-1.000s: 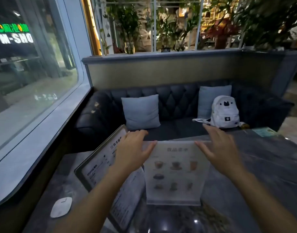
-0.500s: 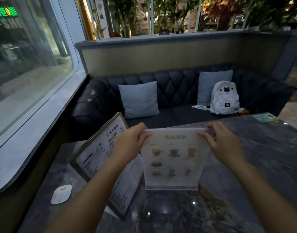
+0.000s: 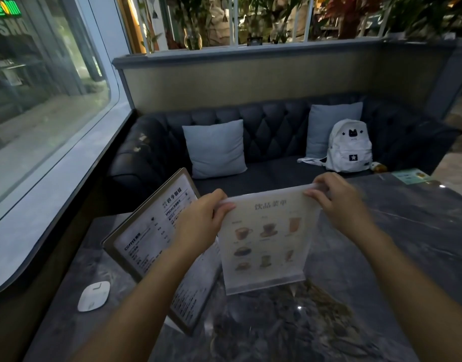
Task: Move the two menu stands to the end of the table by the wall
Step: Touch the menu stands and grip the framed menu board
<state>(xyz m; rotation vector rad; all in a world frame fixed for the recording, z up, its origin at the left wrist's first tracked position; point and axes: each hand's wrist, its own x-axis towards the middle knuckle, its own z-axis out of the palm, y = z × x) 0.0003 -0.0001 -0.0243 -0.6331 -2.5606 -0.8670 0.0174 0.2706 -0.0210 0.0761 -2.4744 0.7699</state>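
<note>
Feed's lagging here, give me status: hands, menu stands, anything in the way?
Left hand and right hand both pinching the drinks menu stand top. Framed menu stand untouched, close on its left. White puck near the window.

White cat-face backpack (image 3: pixel 349 146) sitting on dark tufted sofa (image 3: pixel 271 134) beside two grey cushions (image 3: pixel 215 148); white oval puck (image 3: pixel 94 296) lying on marble table (image 3: pixel 420 231).

The clear acrylic menu stand (image 3: pixel 266 241) is headed "饮品菜单" above drawings of drinks. The framed menu stand (image 3: pixel 151 231), at the table's window-side edge, reads "COFFEE", "SPECIAL" and "四季咖啡". Green neon characters (image 3: pixel 5 9) outside are cut off and unreadable.
</note>
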